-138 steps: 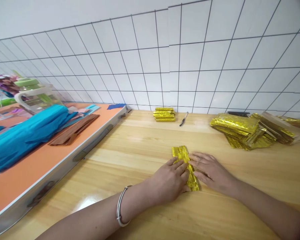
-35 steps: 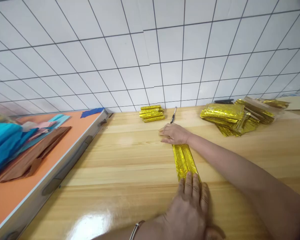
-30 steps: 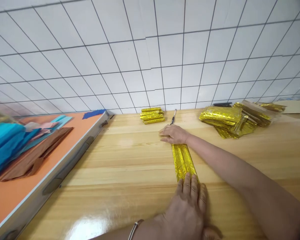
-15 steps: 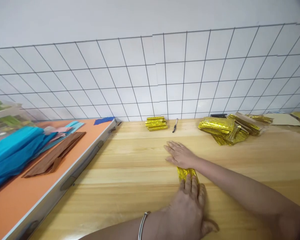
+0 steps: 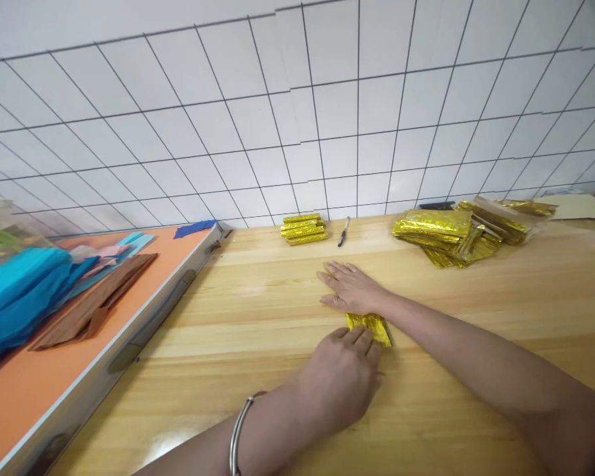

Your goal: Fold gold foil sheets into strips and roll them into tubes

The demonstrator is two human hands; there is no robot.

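A small crinkled sheet of gold foil paper (image 5: 383, 332) lies on the wooden table under both my hands. My right hand (image 5: 352, 288) rests flat over its far end, fingers spread. At the near end, the bent fingers of my left hand (image 5: 344, 370) close on the sheet; a metal bracelet circles that wrist. The left thumb is mostly hidden, and so is the foil beneath the palms. Beyond my hands, several folded or rolled gold foil pieces (image 5: 304, 230) lie stacked beside a pen (image 5: 344, 233). A larger pile of gold foil sheets (image 5: 434, 228) sits to the right.
An orange board (image 5: 143, 277) with a raised pale edge borders the table (image 5: 218, 410) on the left. On it lie blue crepe paper (image 5: 20, 281), a brown folded strip (image 5: 96, 301) and a dark blue piece (image 5: 194, 229). A tiled wall (image 5: 327, 145) stands behind.
My left hand has gone from lying flat to curling its fingers at the foil's near end, uncovering that edge. The right hand stays flat on the foil. The view has tilted downward.
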